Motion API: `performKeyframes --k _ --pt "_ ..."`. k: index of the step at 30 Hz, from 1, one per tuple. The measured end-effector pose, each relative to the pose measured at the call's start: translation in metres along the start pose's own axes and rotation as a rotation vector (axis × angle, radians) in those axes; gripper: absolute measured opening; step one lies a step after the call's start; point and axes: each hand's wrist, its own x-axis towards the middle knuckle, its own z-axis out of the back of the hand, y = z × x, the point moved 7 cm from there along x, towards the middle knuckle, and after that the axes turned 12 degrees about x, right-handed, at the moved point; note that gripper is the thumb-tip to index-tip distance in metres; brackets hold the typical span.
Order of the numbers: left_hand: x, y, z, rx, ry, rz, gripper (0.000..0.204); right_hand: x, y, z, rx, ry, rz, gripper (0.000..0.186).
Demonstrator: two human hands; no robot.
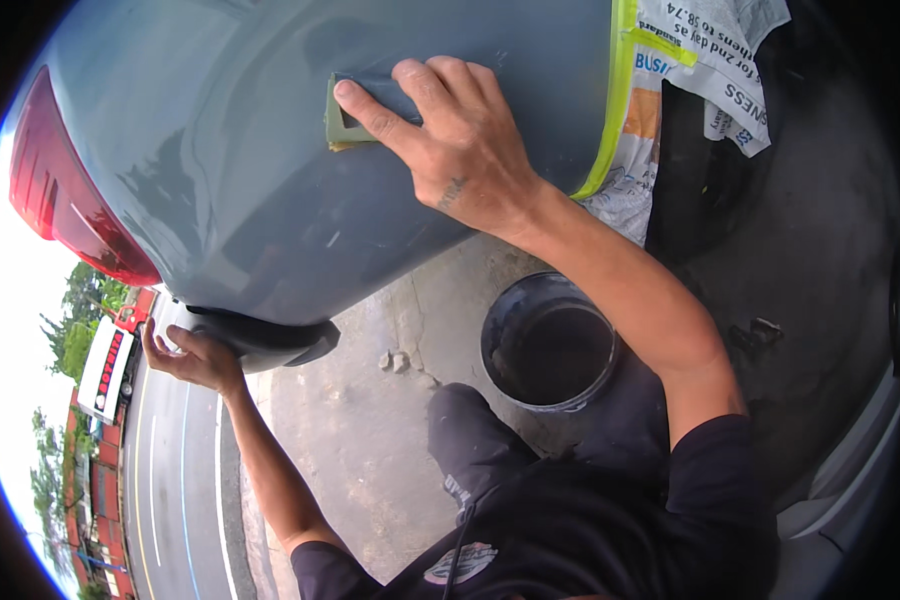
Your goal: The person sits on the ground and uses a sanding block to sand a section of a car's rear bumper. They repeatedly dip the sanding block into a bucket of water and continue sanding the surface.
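My right hand (465, 135) presses a greenish, flat-edged sanding block (334, 125) against the grey body panel (390, 240) of a car. The index finger lies along the block, and the other fingers bend over a dark sheet that looks like sandpaper; part of the block is hidden under the hand. Lower left, my left hand (198, 357) is open, fingers apart, beside the black lower bumper piece (265, 338). It seems to rest against that piece's end. A red tail light (75, 190) sits on the car's far left.
A dark bucket (550, 342) of murky liquid stands on the concrete floor (360, 440) by my legs. Newspaper (715, 60) held by yellow-green masking tape (615, 100) edges the panel's right side. Beyond my left arm runs a road (175, 450) with a truck (107, 370).
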Motion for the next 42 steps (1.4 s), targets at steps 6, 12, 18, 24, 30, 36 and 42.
performKeyframes --k 6,12,18,24,30,36,42 --pt "-0.004 -0.005 -0.008 -0.06 0.007 0.071 0.038 -0.012 -0.03 0.041 -0.056 -0.025 -0.234 0.073" --pt "0.006 0.009 0.005 -0.011 -0.026 0.019 0.038 -0.005 -0.028 0.023 -0.043 0.041 0.031 0.06" --pt "-0.005 0.0 -0.01 -0.05 -0.016 -0.02 0.038 -0.009 0.008 0.003 0.04 -0.015 -0.073 0.056" --pt "-0.003 0.003 -0.001 -0.031 -0.005 0.012 0.037 -0.014 -0.065 0.057 -0.141 -0.011 -0.066 0.056" --pt "-0.004 0.009 -0.009 -0.083 0.015 0.017 0.038 -0.004 0.022 -0.007 0.067 0.017 -0.034 0.051" --pt "-0.002 0.006 -0.004 -0.029 0.004 0.025 0.038 -0.018 -0.047 0.047 -0.129 -0.054 -0.133 0.058" --pt "0.002 0.006 0.005 -0.023 -0.02 0.011 0.038 0.007 0.032 -0.015 0.067 0.027 0.072 0.052"
